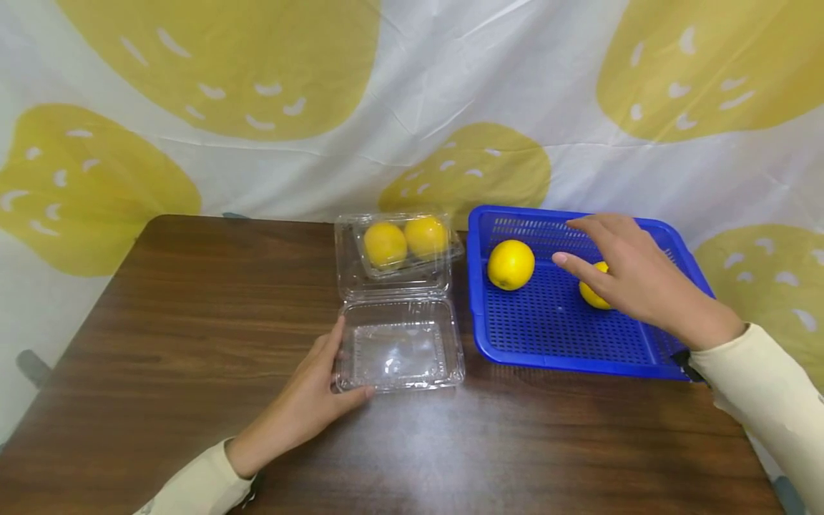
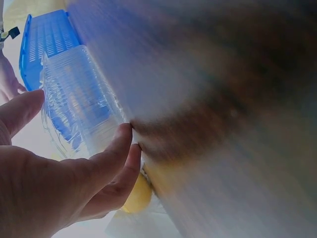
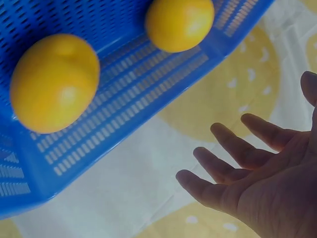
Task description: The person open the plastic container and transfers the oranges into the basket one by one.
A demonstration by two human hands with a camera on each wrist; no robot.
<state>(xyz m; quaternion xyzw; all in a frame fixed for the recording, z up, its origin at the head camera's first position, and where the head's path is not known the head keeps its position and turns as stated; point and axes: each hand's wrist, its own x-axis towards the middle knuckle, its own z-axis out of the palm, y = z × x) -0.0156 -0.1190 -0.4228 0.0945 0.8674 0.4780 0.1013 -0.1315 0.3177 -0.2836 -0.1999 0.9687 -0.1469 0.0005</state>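
Note:
A clear plastic clamshell box (image 1: pixel 444 379) lies unfolded on the table, its near half holding nothing. My left hand (image 1: pixel 315 386) touches its left side, fingers along the left edge and thumb at the front corner. In the left wrist view, the thumb and fingers stand apart beside the box (image 2: pixel 81 99). My right hand (image 1: pixel 631 268) hovers over the right part of a blue basket (image 1: pixel 560 361), fingers spread and holding nothing. Below it, one round yellow fruit (image 1: pixel 594 292) is partly hidden. Another yellow fruit (image 1: pixel 511 265) sits at the basket's left; both show in the right wrist view.
Behind the unfolded box, a second clear box (image 1: pixel 386 268) contains two yellow fruits (image 1: pixel 425 236), seen partly through the raised lid. The brown table (image 1: pixel 225 322) ends at a white curtain (image 1: pixel 290 172) with yellow fruit prints. The basket has raised walls.

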